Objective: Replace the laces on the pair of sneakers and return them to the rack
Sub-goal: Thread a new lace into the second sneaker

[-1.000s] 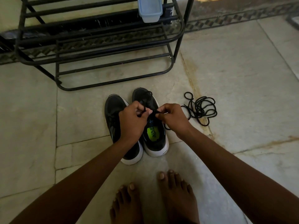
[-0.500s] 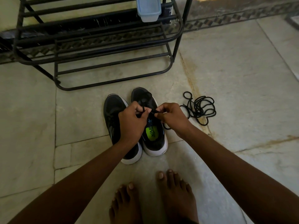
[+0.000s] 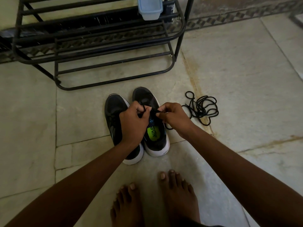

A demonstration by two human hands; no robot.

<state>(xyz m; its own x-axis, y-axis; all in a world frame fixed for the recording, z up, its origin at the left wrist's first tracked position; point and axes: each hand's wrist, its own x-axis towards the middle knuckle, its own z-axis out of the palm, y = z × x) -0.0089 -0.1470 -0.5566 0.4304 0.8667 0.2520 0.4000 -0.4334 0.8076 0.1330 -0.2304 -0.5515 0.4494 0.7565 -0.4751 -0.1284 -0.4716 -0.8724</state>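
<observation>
Hardly moved: L hand & R hand still pinch lace over sneaker.

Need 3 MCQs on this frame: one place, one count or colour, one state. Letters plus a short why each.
1. Where is the loose lace pile?
A. on the rack
B. on the floor right of the sneakers
C. inside a sneaker

2. How many sneakers are on the floor?
A. one
B. two
C. three

3. What are the hands doing?
A. both pinch a lace over the right sneaker
B. both lie flat on the floor
C. one lifts the rack

Key: B, it lies on tile beside the right sneaker; B, left sneaker alongside it; A, left hand and right hand pinch the lace.
</observation>
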